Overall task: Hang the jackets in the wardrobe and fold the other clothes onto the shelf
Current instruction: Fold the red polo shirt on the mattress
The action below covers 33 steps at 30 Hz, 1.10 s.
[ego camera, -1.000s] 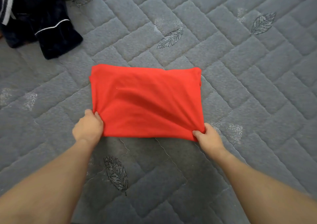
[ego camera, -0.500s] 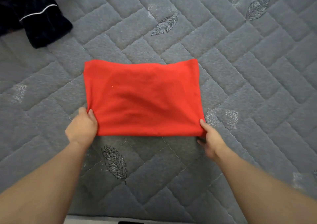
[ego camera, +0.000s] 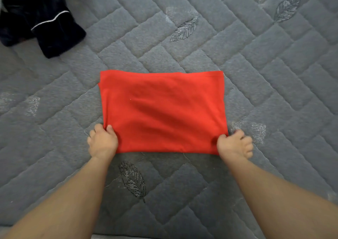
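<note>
Red garment lies folded flat on the quilted bed. Your left hand and right hand each pinch a near corner, fingers curled. Risk — lifting unevenly lets the layers slide apart, undoing the fold.

**Both hands pinching, arms reaching straight out**

Two bare forearms come up from the bottom corners of the view and angle in toward each other. The left hand has its fingers curled and thumb on top, pinching the near left corner of the red garment. The right hand does likewise at the near right corner, knuckles bunched and a bit blurry.
</note>
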{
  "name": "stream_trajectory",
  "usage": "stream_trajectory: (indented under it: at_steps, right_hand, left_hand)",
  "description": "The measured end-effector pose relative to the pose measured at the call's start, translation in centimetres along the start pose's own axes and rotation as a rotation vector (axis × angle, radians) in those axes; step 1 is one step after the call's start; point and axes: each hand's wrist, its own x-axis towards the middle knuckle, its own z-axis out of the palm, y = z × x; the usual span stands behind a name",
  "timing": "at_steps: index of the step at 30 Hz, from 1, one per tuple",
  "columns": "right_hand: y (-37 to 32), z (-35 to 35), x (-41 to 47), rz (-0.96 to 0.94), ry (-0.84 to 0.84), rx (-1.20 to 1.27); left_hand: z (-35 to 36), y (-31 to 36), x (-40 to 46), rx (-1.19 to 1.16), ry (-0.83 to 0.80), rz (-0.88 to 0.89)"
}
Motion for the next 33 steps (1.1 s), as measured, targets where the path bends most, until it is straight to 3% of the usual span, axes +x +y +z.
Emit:
stream_trajectory:
  at_steps: [2, 4, 9, 12, 16, 22, 25, 28, 30, 33]
  right_hand:
    - [-3.5, 0.4, -1.9, -0.392, 0.096, -0.071]
    - [-8.2, 1.2, -3.4, -0.708, 0.066, -0.168]
    - [-21.2, 4.4, -6.6, -1.138, -0.104, -0.337]
    - [-27.3, 6.3, -8.2, -1.151, -0.182, -0.444]
    - [-30.9, 8.6, -10.4, -1.089, -0.121, -0.488]
    - [-31.9, 11.2, -15.7, -1.047, -0.343, -0.507]
    - [-33.3, 10.9, -21.3, -1.039, -0.553, -0.251]
    - [-36.3, 8.9, -29.7, -0.971, -0.822, 0.110]
    - [-38.6, 6.2, -35.6, -0.982, -0.902, 0.272]
    - [-41.1, 1.3, -42.3, -1.022, -0.994, 0.499]
  left_hand:
    - [-0.1, -0.1, 0.2, -0.122, -0.046, -0.039]
    - [-0.5, -0.3, 0.7, -0.225, -0.114, -0.089]
    - [-1.1, -0.8, 1.6, -0.621, -0.388, -0.197]
    - [-0.9, -1.2, 1.7, -0.785, -0.564, -0.247]
    - [-0.3, -1.8, 1.9, -0.960, -0.677, -0.297]
    - [-3.3, -4.3, 3.2, -1.019, -0.781, -0.320]
    - [-8.3, -7.5, 5.4, -1.058, -0.668, -0.354]
    - [-16.2, -12.0, 7.7, -1.033, -0.338, -0.361]
    - [-22.9, -14.4, 8.3, -0.978, -0.083, -0.290]
    - [-32.6, -15.9, 7.6, -0.981, 0.153, -0.131]
